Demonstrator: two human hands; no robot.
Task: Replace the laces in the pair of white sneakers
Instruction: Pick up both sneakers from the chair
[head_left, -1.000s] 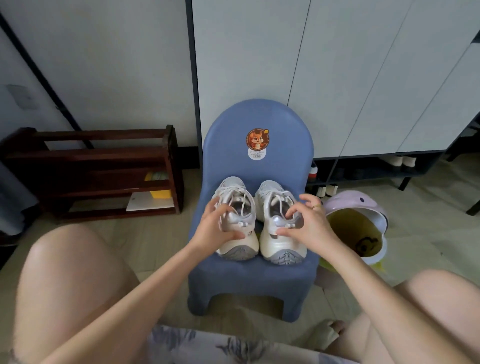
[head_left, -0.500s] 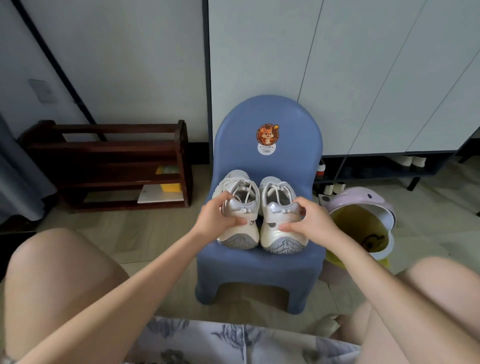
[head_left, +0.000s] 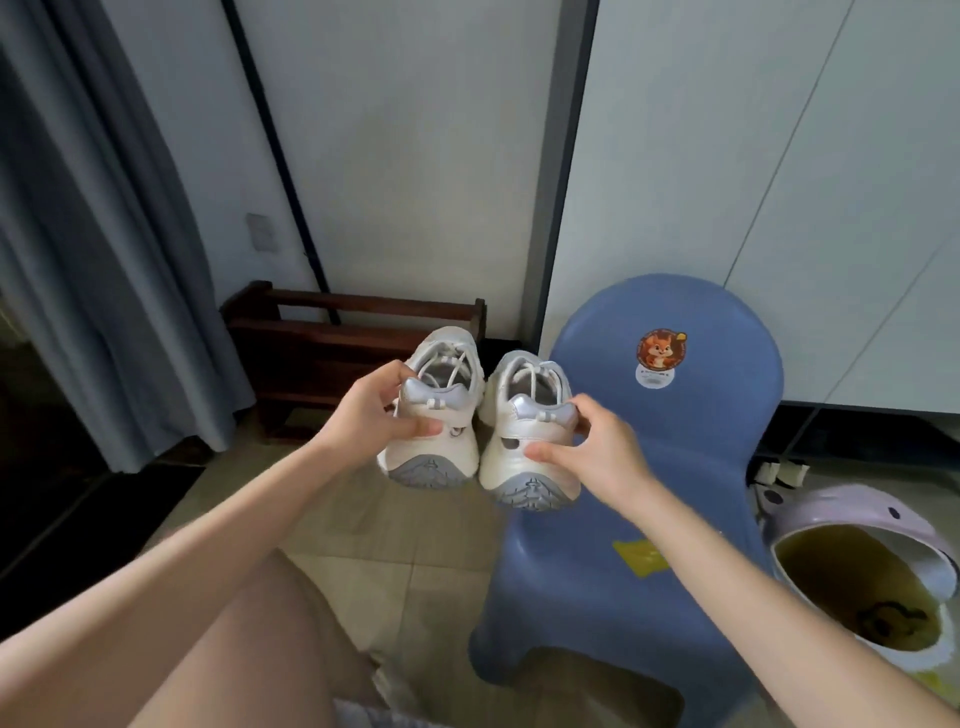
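Two white sneakers with grey soles and white laces hang in the air, heels toward me, to the left of the blue chair (head_left: 675, 467). My left hand (head_left: 371, 415) grips the heel of the left sneaker (head_left: 441, 415), thumb on its back and fingers curled over the collar. My right hand (head_left: 592, 452) grips the heel of the right sneaker (head_left: 524, 441) the same way. The laces (head_left: 530, 374) are threaded across both tongues. The toes of the shoes point away and are partly hidden.
The blue chair carries a squirrel sticker (head_left: 661, 351) and a yellow scrap (head_left: 641, 556) on its seat. A dark wooden rack (head_left: 311, 338) stands behind the shoes. A lilac bin (head_left: 857, 525) sits at the right, a grey curtain (head_left: 104, 260) at the left. My knee (head_left: 260, 623) is below.
Both hands have lifted the pair of sneakers off the chair seat and carried them up and to the left. The seat now shows a yellow scrap.
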